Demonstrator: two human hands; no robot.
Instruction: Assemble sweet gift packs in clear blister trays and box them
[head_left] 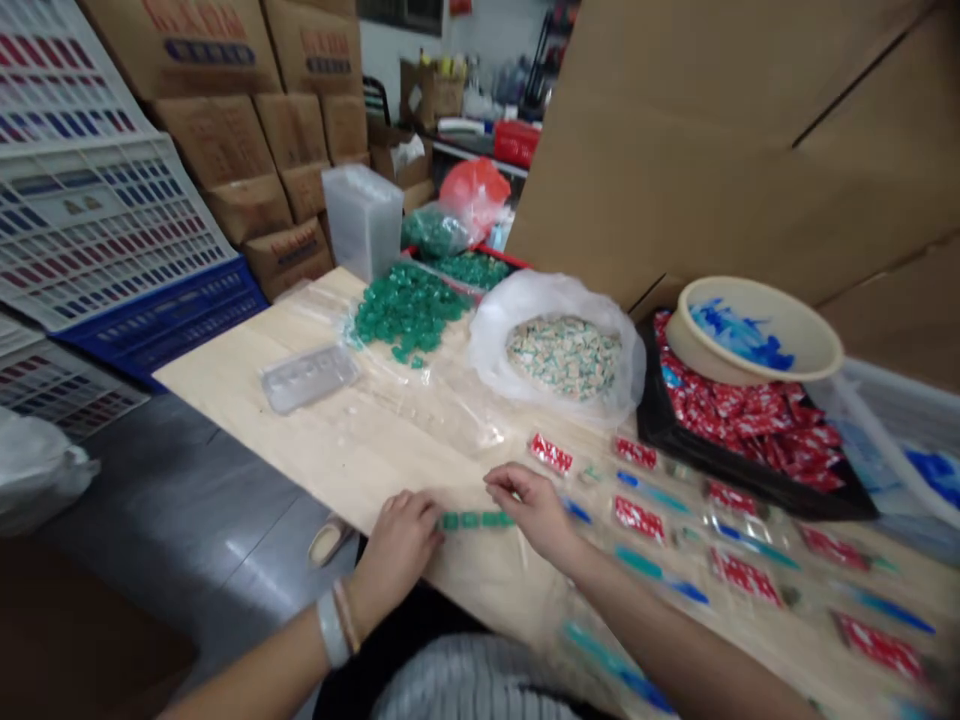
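Note:
A short row of small green translucent plastic pieces (469, 520) lies on the wooden table near its front edge, between my hands. At the row's left end, my left hand (405, 535) rests with fingers curled down and close together; what they touch is hidden. My right hand (531, 502) is over the right end of the row, thumb and fingers brought together. Anything in that pinch is too small to make out. Just right of it lie a red-and-white packet (551, 453) and a blue stick-like piece (576, 509).
Behind are a heap of green pieces (409, 305), a white bag (491, 345) of small patterned pieces and a clear tray (309, 378). At right, a cream basin (829, 350) sits over red packets (787, 430). Several packet-and-stick sets cover the right side. Crates (112, 230) stand left.

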